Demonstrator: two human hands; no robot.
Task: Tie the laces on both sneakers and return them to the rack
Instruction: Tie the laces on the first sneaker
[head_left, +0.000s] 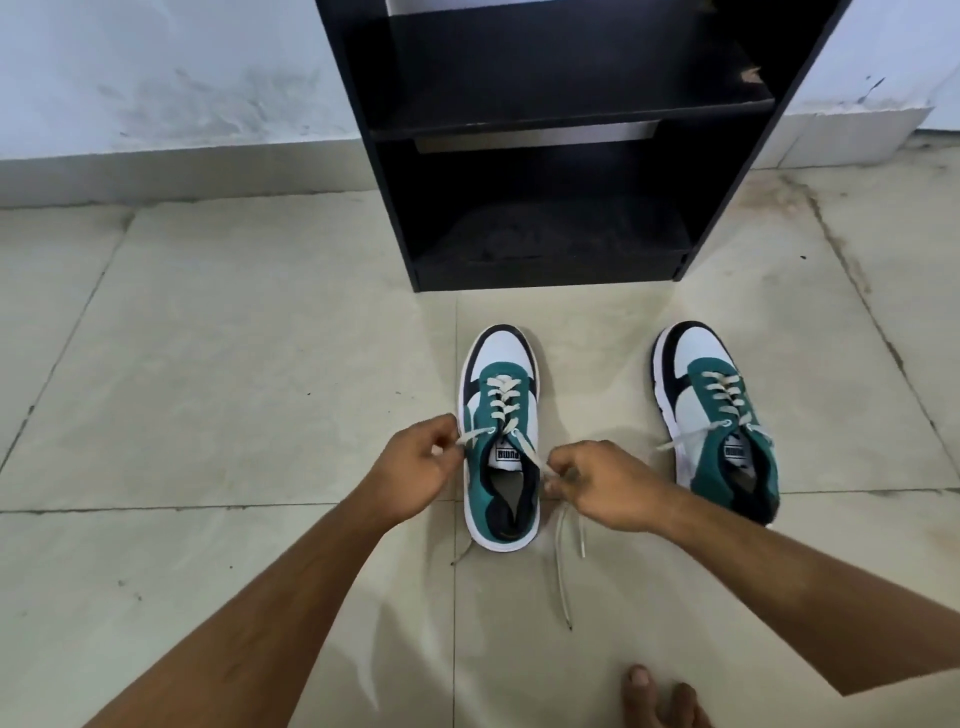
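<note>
Left hand (415, 462) and right hand (597, 486) each pinch a lace end of the near sneaker (501, 441) between them; second sneaker (719, 421) sits untied right of the right hand, rack (550, 156) beyond. Risk, as I judge it: the loose tail (563, 561) trailing below the right hand may slip from the pinch, or uneven pull leaves a slack knot.

Two sneakers stand on the floor: the left sneaker (501, 441) and the right sneaker (719, 415). There is one black rack (545, 130), two hands, the left hand (415, 467) and right hand (602, 486), and what seem to be two bare toes (660, 696).
</note>
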